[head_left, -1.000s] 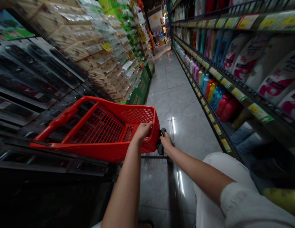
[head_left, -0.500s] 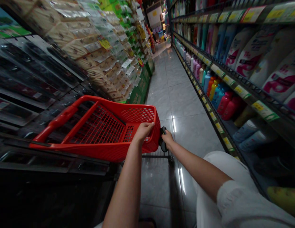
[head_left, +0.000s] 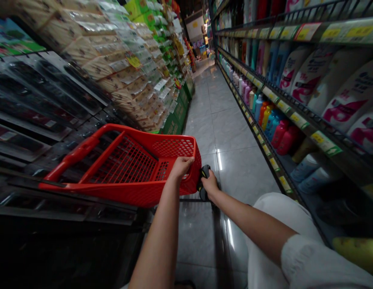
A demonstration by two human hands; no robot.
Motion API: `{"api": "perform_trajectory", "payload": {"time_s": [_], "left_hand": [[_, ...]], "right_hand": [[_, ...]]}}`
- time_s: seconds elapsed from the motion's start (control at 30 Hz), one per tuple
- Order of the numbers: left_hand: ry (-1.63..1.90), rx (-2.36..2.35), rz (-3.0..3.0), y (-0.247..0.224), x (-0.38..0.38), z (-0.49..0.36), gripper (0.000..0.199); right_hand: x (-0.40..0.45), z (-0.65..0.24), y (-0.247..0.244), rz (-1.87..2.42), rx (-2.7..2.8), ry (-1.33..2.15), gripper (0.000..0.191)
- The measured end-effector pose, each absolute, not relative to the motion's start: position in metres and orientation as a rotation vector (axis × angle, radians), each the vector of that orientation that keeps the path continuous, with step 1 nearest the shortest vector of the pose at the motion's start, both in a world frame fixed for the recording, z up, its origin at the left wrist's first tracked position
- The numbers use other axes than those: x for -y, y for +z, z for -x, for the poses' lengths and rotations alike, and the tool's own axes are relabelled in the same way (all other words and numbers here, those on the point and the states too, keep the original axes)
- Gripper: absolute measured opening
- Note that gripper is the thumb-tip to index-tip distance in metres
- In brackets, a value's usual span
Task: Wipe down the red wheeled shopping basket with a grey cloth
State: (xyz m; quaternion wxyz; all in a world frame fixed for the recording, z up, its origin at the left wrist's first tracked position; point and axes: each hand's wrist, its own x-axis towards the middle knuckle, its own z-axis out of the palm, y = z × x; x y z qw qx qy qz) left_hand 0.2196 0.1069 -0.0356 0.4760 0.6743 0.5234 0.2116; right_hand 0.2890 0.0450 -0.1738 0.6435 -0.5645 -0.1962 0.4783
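- Red plastic shopping cart [head_left: 126, 192] lies around nine o'clock of the view's centre, its handle [head_left: 73, 156] farther out at nine, its front end beside the hands; nothing shows in the part of the basket that is visible.
- Left hand [head_left: 181, 166], at about seven o'clock, seems closed narrowly over the cart's front rim; its fingertips are mostly hidden.
- Right hand [head_left: 211, 186], at five o'clock, holds a black tool [head_left: 203, 192] with rounded ends and a touch of yellow, just beyond the cart's front wall; I cannot tell what it is, nor whether it touches the cart.
- Blister-packed goods [head_left: 33, 92] hang at about ten o'clock; plastic-wrapped beige packs [head_left: 114, 76] are stacked steeply nearer eleven; white-and-magenta shampoo bottles [head_left: 339, 104] line the shelf at two to three.
- Risks, as I judge them: a sideways pull on the rim could swing the handle end into the hanging goods; the one-handed hold could slip, dropping the tool onto the tiled floor [head_left: 234, 168]; a knock between tool and cart could scuff the plastic; a wide swerve towards three o'clock could topple bottles.
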Motion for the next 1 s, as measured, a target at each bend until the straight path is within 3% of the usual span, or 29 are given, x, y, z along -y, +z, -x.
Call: {"api": "perform_trajectory", "payload": {"time_s": [0.13, 0.27, 0.37, 0.53, 0.83, 1.0], "left_hand": [[0.518, -1.304, -1.670, -0.037, -0.111, -0.222, 0.043], [0.517, -1.320, -1.676, -0.041, -0.121, -0.232, 0.039], [0.533, -1.328, -1.689, -0.042, -0.125, -0.238, 0.039], [0.528, -1.336, -1.723, -0.042, -0.125, -0.240, 0.041], [0.520, -1.356, -1.848, -0.040, -0.126, -0.250, 0.036], [0.470, -1.262, -2.011, -0.015, -0.106, -0.234, 0.021]], "right_hand": [[-0.054, -0.296, -0.148, 1.202, 0.263, 1.169, 0.048], [-0.065, -0.311, -0.120, 0.971, 0.463, 0.976, 0.052], [-0.060, -0.311, -0.132, 1.076, 0.476, 0.898, 0.053], [-0.049, -0.297, -0.164, 1.281, 0.357, 1.095, 0.050], [-0.058, -0.309, -0.135, 1.082, 0.457, 0.902, 0.058], [-0.049, -0.300, -0.172, 1.253, 0.330, 1.142, 0.047]]}}
